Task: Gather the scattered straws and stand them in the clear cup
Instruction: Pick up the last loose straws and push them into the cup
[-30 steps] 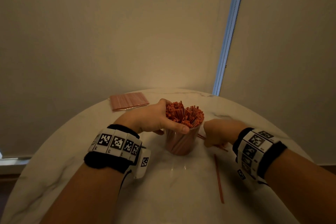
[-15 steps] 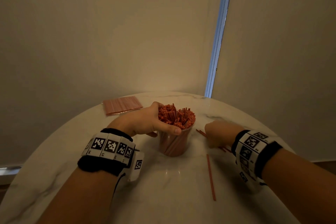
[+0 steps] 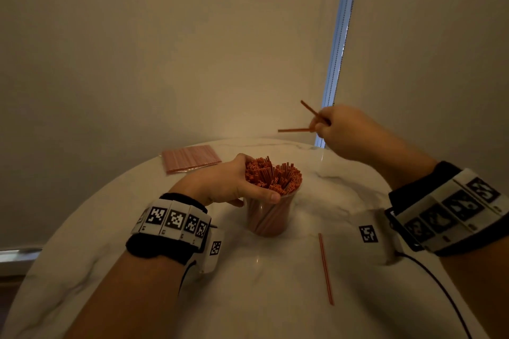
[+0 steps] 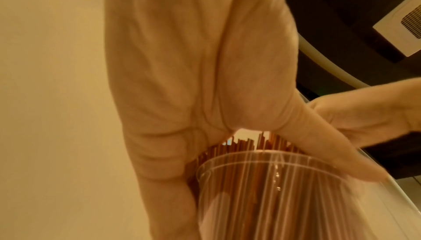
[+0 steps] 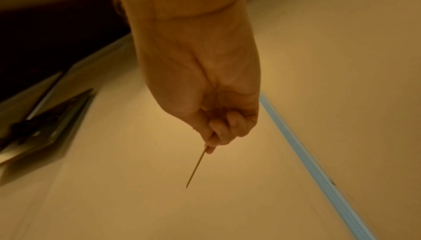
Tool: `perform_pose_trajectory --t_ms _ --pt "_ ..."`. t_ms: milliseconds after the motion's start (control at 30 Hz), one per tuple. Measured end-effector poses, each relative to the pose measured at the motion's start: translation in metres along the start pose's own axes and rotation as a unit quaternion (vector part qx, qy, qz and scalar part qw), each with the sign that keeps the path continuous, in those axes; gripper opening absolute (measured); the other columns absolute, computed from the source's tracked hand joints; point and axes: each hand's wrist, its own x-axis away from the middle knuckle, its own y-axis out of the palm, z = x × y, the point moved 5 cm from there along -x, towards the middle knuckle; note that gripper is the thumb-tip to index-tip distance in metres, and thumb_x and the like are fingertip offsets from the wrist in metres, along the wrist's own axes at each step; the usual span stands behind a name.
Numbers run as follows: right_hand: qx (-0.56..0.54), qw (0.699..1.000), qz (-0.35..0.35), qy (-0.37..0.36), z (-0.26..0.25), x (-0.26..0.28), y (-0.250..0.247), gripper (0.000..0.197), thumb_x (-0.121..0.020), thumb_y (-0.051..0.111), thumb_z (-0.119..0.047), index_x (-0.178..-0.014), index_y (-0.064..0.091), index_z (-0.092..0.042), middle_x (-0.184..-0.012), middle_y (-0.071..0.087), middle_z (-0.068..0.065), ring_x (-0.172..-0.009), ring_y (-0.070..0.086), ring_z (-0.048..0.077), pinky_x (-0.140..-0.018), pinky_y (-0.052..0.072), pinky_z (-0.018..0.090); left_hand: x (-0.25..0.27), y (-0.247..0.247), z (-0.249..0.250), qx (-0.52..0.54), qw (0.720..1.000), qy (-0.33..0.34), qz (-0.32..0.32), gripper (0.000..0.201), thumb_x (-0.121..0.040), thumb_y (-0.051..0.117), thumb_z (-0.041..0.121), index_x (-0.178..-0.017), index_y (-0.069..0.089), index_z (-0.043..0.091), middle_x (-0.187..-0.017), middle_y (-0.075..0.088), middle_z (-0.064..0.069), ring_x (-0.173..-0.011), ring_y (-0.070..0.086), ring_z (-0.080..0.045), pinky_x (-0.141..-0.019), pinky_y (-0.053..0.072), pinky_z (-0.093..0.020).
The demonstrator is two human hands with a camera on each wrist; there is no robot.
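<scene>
Gripping the clear cup (image 3: 265, 219) at its rim, the left hand (image 3: 225, 183) steadies it upright on the counter (image 3: 275, 297), packed with red straws (image 3: 272, 176). The right hand (image 3: 343, 129), raised above, pinches two straws (image 3: 303, 124) in curled fingers. One loose straw (image 3: 325, 268) lies right of the cup; a packet of straws (image 3: 191, 158) sits at the far edge.

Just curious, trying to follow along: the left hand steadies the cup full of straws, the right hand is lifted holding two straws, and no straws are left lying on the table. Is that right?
Not quite. One straw lies on the table, near the cup, as the head view shows. The rest holds: the left hand steadies the cup, and the raised right hand holds two straws.
</scene>
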Motion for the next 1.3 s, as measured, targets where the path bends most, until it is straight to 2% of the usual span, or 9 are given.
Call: perform_pose_trajectory --t_ms 133,233,333,500,733,833,967,1167,1300 --pt "0.15 0.981 -0.108 -0.067 -0.033 0.006 0.002 0.021 -0.099 0.054 -0.016 -0.1 0.072 -0.025 -0.1 0.067 -0.003 -0.089 0.061 0.017 -0.073 0.049 0.029 -0.003 0.0 -0.002 -0.006 1.0 0.0 0.005 0.12 -0.042 0.097 0.065 -0.14 0.035 0.035 -0.124 0.062 0.007 -0.111 0.065 -0.013 -0.077 0.063 -0.029" --pt "0.285 0.93 -0.202 -0.11 -0.051 0.016 0.033 0.024 -0.101 0.053 -0.021 -0.115 0.072 -0.019 -0.111 0.07 0.001 -0.103 0.063 0.022 -0.091 0.052 0.036 -0.004 0.0 -0.002 -0.007 1.0 0.001 0.006 0.121 -0.041 0.097 0.066 -0.14 0.035 0.035 -0.123 0.061 0.007 -0.111 0.065 -0.013 -0.076 0.063 -0.029" --pt "0.348 0.886 -0.279 -0.123 -0.057 0.017 0.06 0.034 -0.104 0.041 -0.02 -0.123 0.065 -0.007 -0.121 0.066 0.01 -0.11 0.062 0.028 -0.093 0.051 0.037 -0.003 0.0 -0.002 -0.005 1.0 0.001 0.003 0.12 -0.041 0.097 0.065 -0.139 0.035 0.036 -0.122 0.062 0.006 -0.109 0.065 -0.012 -0.078 0.064 -0.031" --pt "0.284 0.923 -0.208 -0.153 -0.071 0.001 0.047 0.028 -0.098 0.052 -0.009 -0.115 0.072 -0.019 -0.11 0.071 -0.001 -0.097 0.064 0.017 -0.083 0.051 0.029 -0.001 0.001 -0.001 -0.005 1.0 0.003 0.001 0.117 -0.043 0.096 0.063 -0.139 0.036 0.033 -0.124 0.061 0.008 -0.112 0.064 -0.013 -0.081 0.064 -0.034" --pt "0.381 0.874 -0.273 -0.129 -0.071 0.004 0.062 0.039 -0.1 0.04 -0.007 -0.133 0.061 -0.011 -0.131 0.062 0.009 -0.118 0.059 0.027 -0.102 0.048 0.039 0.0 0.0 0.002 -0.003 1.0 -0.002 -0.005 0.114 -0.049 0.096 0.057 -0.141 0.035 0.03 -0.123 0.061 0.006 -0.11 0.064 -0.012 -0.079 0.064 -0.031" --pt "0.371 0.888 -0.242 -0.126 -0.077 0.004 0.045 0.04 -0.098 0.038 -0.003 -0.129 0.063 -0.006 -0.133 0.062 0.012 -0.123 0.058 0.029 -0.105 0.047 0.041 0.001 0.0 0.002 -0.001 1.0 -0.005 -0.006 0.112 -0.052 0.096 0.055 -0.142 0.034 0.03 -0.124 0.06 0.005 -0.111 0.063 -0.014 -0.08 0.064 -0.032" --pt "0.315 0.928 -0.147 -0.134 -0.081 0.003 0.024 0.024 -0.094 0.054 -0.009 -0.108 0.073 -0.011 -0.109 0.071 0.007 -0.1 0.066 0.025 -0.092 0.055 0.04 0.002 0.001 0.003 -0.002 1.0 -0.004 -0.007 0.115 -0.048 0.096 0.057 -0.141 0.034 0.031 -0.124 0.061 0.006 -0.111 0.064 -0.014 -0.081 0.063 -0.032" --pt "0.213 0.936 -0.235 -0.154 -0.08 0.015 0.063 0.029 -0.101 0.05 -0.029 -0.124 0.068 -0.028 -0.116 0.068 -0.003 -0.103 0.062 0.02 -0.091 0.052 0.034 0.001 0.002 0.0 0.0 1.0 0.003 0.0 0.11 -0.049 0.096 0.056 -0.139 0.039 0.03 -0.124 0.062 0.01 -0.111 0.064 -0.009 -0.076 0.062 -0.029" --pt "0.044 0.993 -0.016 -0.107 -0.049 0.005 0.026 0.029 -0.104 0.044 -0.031 -0.109 0.069 -0.019 -0.103 0.069 0.002 -0.092 0.063 0.021 -0.077 0.051 0.033 0.001 0.002 0.001 0.001 1.0 -0.001 0.004 0.115 -0.043 0.097 0.06 -0.137 0.037 0.031 -0.123 0.062 0.007 -0.11 0.065 -0.011 -0.075 0.063 -0.029"
